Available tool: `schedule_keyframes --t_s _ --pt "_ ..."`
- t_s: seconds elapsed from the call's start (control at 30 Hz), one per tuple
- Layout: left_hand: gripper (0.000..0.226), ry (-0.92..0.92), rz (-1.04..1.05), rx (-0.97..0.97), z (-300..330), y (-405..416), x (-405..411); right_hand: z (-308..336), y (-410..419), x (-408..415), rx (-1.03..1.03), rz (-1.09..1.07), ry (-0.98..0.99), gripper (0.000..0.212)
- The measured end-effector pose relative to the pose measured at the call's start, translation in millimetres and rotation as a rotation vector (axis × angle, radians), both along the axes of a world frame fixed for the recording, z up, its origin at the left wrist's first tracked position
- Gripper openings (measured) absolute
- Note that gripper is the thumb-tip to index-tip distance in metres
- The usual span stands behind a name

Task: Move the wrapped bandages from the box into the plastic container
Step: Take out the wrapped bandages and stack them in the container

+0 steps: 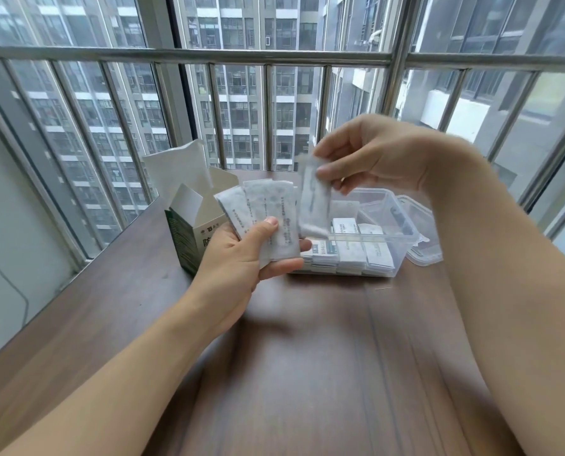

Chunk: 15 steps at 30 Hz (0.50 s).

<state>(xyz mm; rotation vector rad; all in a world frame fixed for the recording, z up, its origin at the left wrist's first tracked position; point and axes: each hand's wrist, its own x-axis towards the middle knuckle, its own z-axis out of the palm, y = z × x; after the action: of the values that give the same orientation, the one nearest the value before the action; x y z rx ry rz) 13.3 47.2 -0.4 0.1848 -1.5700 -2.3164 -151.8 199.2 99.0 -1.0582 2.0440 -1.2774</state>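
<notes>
My left hand (241, 258) holds a fanned stack of white wrapped bandages (268, 215) above the table, just left of the clear plastic container (403, 232). My right hand (373, 156) pinches a single wrapped bandage (312, 202) by its top end; it hangs over the container's left side. Rows of wrapped bandages (350, 251) stand inside the container. The green and white cardboard box (189, 232) stands open behind my left hand, its flaps up.
The container's clear lid (422, 232) lies to the right of the container. All of this sits on a dark wooden table (307, 340) that runs up to a metal window railing (268, 57). A wall borders the table's left side.
</notes>
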Motion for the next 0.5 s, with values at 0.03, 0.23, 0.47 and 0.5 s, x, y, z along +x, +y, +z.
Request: schedule_keyframes --t_s 0.03,0.23,0.47,0.5 --pt "0.016 -0.002 0.001 0.006 0 -1 0 5 12 -6 -0.038 -0.049 -0.023 0.026" --pt "0.016 -0.009 0.009 -0.004 -2 1 -3 2 71 -39 0.175 -0.293 0.116 0.012" --pt "0.015 -0.009 0.058 -0.041 -5 1 -4 -7 41 -35 0.725 -0.29 0.466 0.01" --pt "0.015 -0.008 0.059 -0.043 -5 1 -4 -8 38 -35 0.774 -0.283 0.496 0.013"
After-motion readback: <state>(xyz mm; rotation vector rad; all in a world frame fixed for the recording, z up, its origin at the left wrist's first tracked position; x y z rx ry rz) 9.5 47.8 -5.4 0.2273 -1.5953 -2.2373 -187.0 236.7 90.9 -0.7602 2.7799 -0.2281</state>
